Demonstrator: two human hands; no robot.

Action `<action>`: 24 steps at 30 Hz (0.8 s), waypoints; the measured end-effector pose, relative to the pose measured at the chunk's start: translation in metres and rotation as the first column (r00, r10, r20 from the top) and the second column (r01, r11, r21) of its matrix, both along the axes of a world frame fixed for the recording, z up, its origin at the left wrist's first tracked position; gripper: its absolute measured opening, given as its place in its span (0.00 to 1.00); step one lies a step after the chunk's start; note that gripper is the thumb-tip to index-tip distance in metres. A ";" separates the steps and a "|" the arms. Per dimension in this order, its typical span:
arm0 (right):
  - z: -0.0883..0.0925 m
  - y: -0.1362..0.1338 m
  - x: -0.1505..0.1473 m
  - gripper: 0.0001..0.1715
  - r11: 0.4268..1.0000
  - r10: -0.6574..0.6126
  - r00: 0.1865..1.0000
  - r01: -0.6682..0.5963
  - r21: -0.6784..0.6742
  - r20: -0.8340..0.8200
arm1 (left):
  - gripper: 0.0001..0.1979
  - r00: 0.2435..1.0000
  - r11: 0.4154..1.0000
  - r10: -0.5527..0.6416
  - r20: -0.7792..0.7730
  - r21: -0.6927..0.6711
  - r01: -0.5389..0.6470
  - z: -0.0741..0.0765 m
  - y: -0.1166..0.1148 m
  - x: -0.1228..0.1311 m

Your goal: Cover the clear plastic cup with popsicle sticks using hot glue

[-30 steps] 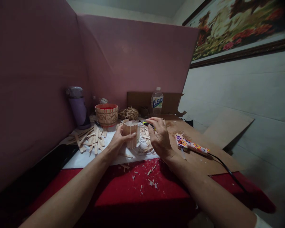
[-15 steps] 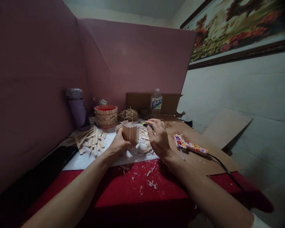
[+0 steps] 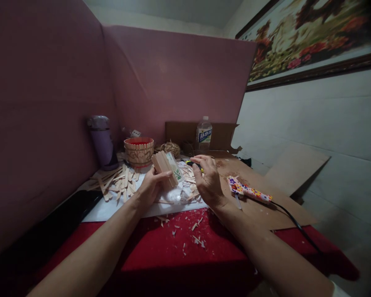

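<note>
My left hand (image 3: 151,185) is closed around a small container (image 3: 165,167) with flat wooden craft sticks side by side on its wall. The container tilts to the left, and a pale printed face with a green leaf mark shows on its right. A short gap to the right, my right hand (image 3: 207,179) is raised with its fingers stretched out, holding nothing. Behind its fingertips lies a yellow-and-black tool (image 3: 193,165), partly hidden. Loose craft sticks (image 3: 123,183) are heaped on white paper to the left, and clear crumpled plastic (image 3: 177,194) lies below the container.
A flower-patterned glue gun (image 3: 249,191) with a black cord rests on cardboard (image 3: 266,216) at right. Behind stand a purple bottle (image 3: 102,144), a stick-covered tub (image 3: 139,152), twine (image 3: 170,147) and a plastic bottle (image 3: 204,135). Wood scraps litter the red cloth (image 3: 160,255).
The container has turned and tipped leftward in my left hand, bringing its stick-covered wall and printed face into view. My right hand has stayed nearly in place.
</note>
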State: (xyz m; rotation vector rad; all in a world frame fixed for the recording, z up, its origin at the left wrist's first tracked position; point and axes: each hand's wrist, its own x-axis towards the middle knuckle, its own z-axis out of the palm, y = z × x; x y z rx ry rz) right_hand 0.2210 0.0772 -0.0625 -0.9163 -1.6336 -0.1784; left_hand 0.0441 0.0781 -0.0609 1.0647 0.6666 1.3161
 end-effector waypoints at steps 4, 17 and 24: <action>0.002 -0.002 0.000 0.12 1.000 0.012 1.000 -0.012 0.002 -0.008 | 0.23 0.999 0.996 -0.040 -0.008 -0.084 0.039 0.003 -0.003 0.000; 0.004 -0.017 -0.003 0.20 0.975 0.210 0.965 -0.218 0.035 0.160 | 0.18 0.999 0.988 -0.028 0.023 -0.151 0.031 0.010 -0.008 0.001; 0.003 -0.015 -0.004 0.21 0.977 0.191 0.965 -0.204 0.059 0.181 | 0.17 0.998 0.990 -0.064 0.013 -0.123 0.065 0.006 -0.008 0.001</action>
